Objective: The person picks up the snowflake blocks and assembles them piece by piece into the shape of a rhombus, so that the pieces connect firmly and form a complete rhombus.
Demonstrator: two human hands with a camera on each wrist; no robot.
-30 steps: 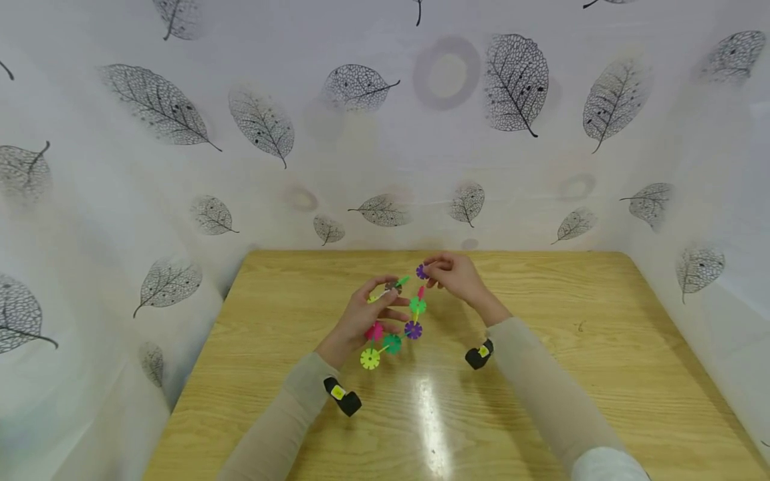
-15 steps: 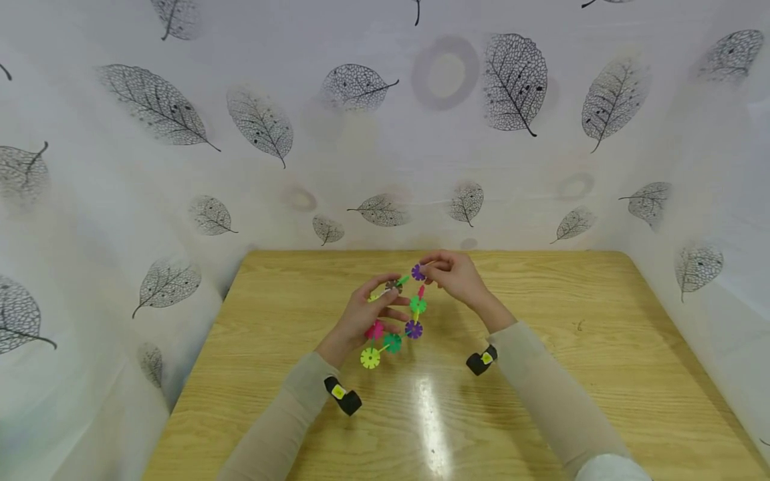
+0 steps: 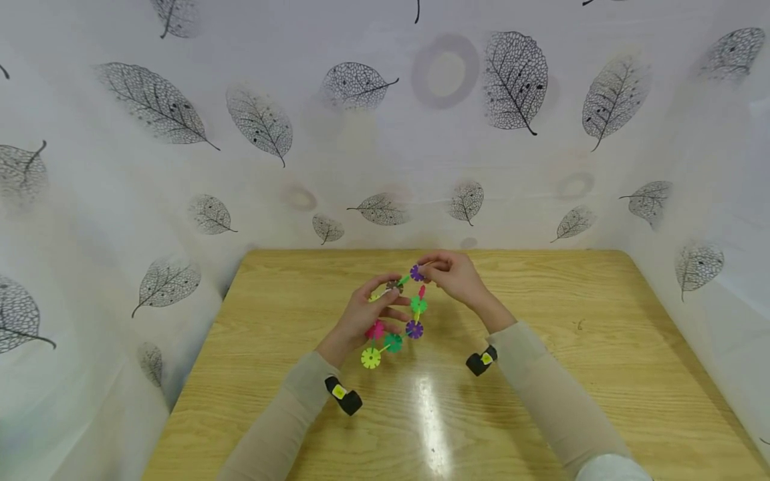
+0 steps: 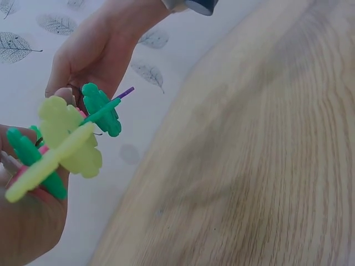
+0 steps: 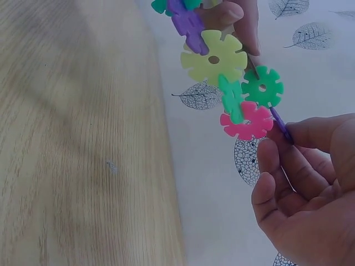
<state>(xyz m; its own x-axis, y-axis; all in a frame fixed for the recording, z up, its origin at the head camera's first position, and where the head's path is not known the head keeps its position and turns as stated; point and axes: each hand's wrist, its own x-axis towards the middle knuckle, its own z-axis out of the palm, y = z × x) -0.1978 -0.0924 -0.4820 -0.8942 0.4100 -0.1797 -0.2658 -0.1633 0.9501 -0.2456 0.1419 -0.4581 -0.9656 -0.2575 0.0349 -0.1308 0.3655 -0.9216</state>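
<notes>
A chain of notched plastic snowflake discs, joined edge to edge, curves between both hands above the table. My left hand (image 3: 365,315) holds the chain, its thumb and forefinger pinching a brown disc (image 3: 394,286). My right hand (image 3: 456,279) pinches a purple disc (image 5: 281,124) between thumb and fingertips. In the right wrist view that disc's edge meets the rim of a green disc (image 5: 262,87), beside a pink disc (image 5: 247,121) and a yellow disc (image 5: 213,57). The chain's lower part hangs past the left fingers, with a yellow-green disc (image 3: 371,358) lowest. Left fingers partly hide a magenta disc (image 3: 375,330).
The wooden table (image 3: 541,401) spreads below, with a glare streak at its middle. A pale leaf-printed sheet (image 3: 385,153) stands behind and along both sides. Black camera mounts sit on the left wrist (image 3: 343,395) and right wrist (image 3: 481,361).
My right hand has shifted slightly left with the purple disc, bringing it up against the green disc at the chain's end. The left hand and the chain have barely moved.
</notes>
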